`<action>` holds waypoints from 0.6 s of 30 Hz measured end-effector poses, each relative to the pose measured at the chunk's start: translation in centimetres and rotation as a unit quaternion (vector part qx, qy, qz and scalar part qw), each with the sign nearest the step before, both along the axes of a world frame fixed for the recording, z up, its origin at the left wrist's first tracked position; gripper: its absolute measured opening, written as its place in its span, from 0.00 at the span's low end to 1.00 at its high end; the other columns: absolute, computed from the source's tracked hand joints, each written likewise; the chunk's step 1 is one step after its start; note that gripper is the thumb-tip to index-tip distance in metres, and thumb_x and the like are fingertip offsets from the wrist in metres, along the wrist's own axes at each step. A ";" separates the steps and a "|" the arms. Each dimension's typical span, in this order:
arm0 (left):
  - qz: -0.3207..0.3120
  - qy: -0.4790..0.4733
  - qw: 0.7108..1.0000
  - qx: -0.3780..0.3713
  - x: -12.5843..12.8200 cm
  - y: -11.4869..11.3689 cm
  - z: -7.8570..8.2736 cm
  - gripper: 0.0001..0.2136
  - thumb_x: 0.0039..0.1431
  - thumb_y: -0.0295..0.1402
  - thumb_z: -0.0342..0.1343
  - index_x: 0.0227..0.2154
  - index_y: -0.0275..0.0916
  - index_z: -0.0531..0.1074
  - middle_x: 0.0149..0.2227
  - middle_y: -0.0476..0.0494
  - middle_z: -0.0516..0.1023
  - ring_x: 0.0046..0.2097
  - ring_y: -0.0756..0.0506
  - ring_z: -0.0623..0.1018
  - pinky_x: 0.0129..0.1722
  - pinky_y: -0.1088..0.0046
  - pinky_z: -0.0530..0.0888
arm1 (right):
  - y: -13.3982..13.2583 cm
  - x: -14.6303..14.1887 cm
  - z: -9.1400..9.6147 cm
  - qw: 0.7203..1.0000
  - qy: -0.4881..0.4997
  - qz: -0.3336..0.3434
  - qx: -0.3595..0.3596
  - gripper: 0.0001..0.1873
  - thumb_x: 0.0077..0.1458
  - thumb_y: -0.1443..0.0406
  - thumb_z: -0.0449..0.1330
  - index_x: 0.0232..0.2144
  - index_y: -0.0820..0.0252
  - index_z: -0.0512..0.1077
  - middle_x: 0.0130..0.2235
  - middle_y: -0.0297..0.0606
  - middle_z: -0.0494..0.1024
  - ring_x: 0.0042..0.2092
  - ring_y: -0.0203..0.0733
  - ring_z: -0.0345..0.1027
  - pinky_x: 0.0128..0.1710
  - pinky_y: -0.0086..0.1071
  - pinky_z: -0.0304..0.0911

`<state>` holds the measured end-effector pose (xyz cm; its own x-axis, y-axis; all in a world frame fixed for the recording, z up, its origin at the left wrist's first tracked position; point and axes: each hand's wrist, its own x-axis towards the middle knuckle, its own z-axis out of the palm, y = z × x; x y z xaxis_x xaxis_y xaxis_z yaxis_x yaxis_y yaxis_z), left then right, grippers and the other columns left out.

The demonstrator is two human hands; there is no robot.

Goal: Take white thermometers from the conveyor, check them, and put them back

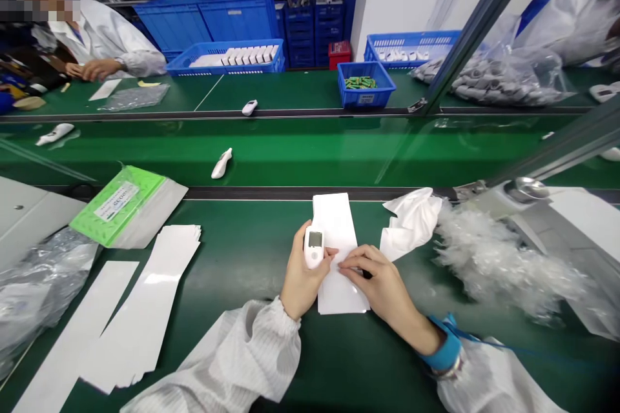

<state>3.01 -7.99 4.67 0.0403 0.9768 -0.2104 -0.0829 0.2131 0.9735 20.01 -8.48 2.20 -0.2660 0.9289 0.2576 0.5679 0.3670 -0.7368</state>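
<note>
My left hand [304, 274] is closed around a small white handheld thermometer [314, 247] whose grey screen faces up. Beneath both hands lies a stack of white paper strips [336, 219], long and narrow. My right hand [375, 277], with a blue wrist strap [442, 345] at its wrist, has its thumb and fingertips pinched together over the strips. Whatever sits between those fingertips is too small to make out. The fingertips of the two hands are close together. A crumpled white cloth [411, 219] rests just beyond my right hand.
More white strips [162, 290] and a green-and-white packet [126, 206] lie on the left. At the right is a heap of clear plastic film [504, 258]. Another thermometer [221, 163] lies on the green belt [300, 148]. Across it, a co-worker's hands [99, 69] are near blue trays [174, 68].
</note>
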 end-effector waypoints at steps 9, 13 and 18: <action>-0.006 -0.008 1.000 0.009 0.0 0.0 0.1 0.34 0.56 0.31 0.60 0.63 0.36 0.50 0.37 0.44 0.80 0.45 0.42 0.80 0.54 0.58 0.71 | -0.6 -0.6 1.6 0.999 -0.039 0.033 0.003 0.08 0.54 0.74 0.58 0.31 0.56 0.68 0.36 0.35 0.78 0.39 0.44 0.70 0.39 0.40 0.66; -0.010 0.002 1.000 0.009 -0.1 0.1 0.0 0.33 0.57 0.30 0.59 0.63 0.36 0.51 0.38 0.44 0.80 0.44 0.42 0.80 0.53 0.58 0.72 | -0.7 -0.7 1.6 0.997 -0.064 0.049 -0.006 0.08 0.55 0.72 0.60 0.38 0.57 0.68 0.33 0.35 0.77 0.34 0.44 0.72 0.32 0.38 0.66; -0.009 -0.010 1.000 -0.004 -0.4 0.6 0.2 0.35 0.55 0.32 0.62 0.61 0.34 0.52 0.36 0.44 0.80 0.43 0.42 0.80 0.51 0.61 0.73 | 0.1 -0.8 3.8 0.993 -0.053 0.103 0.002 0.05 0.59 0.70 0.61 0.33 0.55 0.71 0.34 0.32 0.78 0.36 0.41 0.73 0.34 0.34 0.67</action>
